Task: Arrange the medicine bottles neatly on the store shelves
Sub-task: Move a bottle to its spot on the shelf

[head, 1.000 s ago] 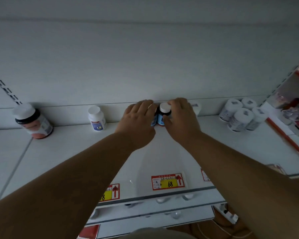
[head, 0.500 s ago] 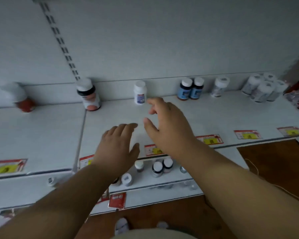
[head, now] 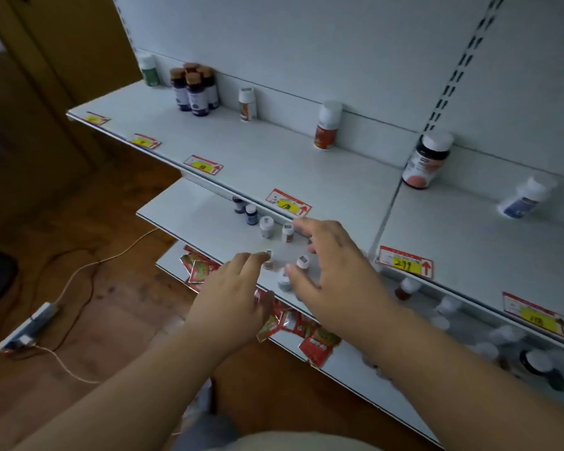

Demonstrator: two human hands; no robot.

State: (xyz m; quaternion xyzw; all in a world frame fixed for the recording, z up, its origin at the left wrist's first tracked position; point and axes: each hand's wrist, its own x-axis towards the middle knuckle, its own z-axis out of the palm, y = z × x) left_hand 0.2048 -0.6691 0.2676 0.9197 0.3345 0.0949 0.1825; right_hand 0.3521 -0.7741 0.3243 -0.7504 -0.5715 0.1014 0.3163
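Observation:
Several small white-capped bottles (head: 267,226) stand scattered on the middle shelf (head: 189,213), with two dark blue bottles (head: 250,214) behind them. My left hand (head: 232,297) hovers over the shelf's front edge with relaxed fingers, its fingertips close to one small bottle (head: 269,259). My right hand (head: 331,265) is spread above another bottle (head: 284,280) and holds nothing. On the upper shelf (head: 274,157) stand a cluster of dark brown-capped bottles (head: 194,89), a green bottle (head: 149,70), two white-and-orange bottles (head: 327,125), a large dark bottle (head: 427,159) and a blue-labelled bottle (head: 525,198).
Price tags (head: 288,205) line the upper shelf's front edge. Red packets (head: 316,343) lie on the lowest shelf, with more bottles (head: 502,336) to the right under the upper shelf. A power strip (head: 30,327) and cables lie on the wooden floor at left.
Both hands let go of the blue bottles on the upper shelf and dropped toward the middle shelf. My view swung left and down, bringing the lower shelves and floor into sight.

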